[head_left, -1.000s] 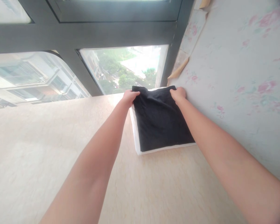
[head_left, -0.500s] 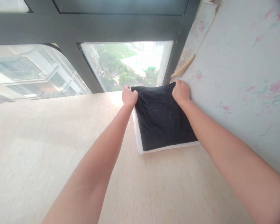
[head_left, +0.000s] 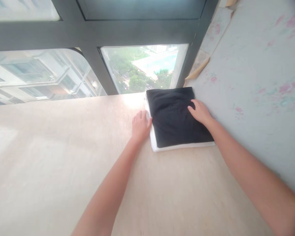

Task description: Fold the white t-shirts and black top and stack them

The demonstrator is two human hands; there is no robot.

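A folded black cloth (head_left: 172, 118), perhaps a garment, lies flat on top of a white folded cloth (head_left: 154, 144), whose edge shows along the left and front sides. At the left edge of this stack rests my left hand (head_left: 141, 124), fingers spread, its thumb touching the side. My right hand (head_left: 199, 111) is over the right part of the black cloth, thumb and fingers apart. Neither hand grips anything. My right hand and forearm cover the stack's right edge.
The stack sits on a pale, marble-patterned sill (head_left: 88, 157). Behind it stands a dark window frame (head_left: 142, 31) with glass panes. To the right is a flowered wallpapered wall (head_left: 260, 108), with a strip of paper (head_left: 199, 70) peeling near the frame.
Both hands have let go of the black cloth's far corners and come nearer, left to the side, right onto the cloth. The cloth's far edge now lies flat. The view has shifted slightly.
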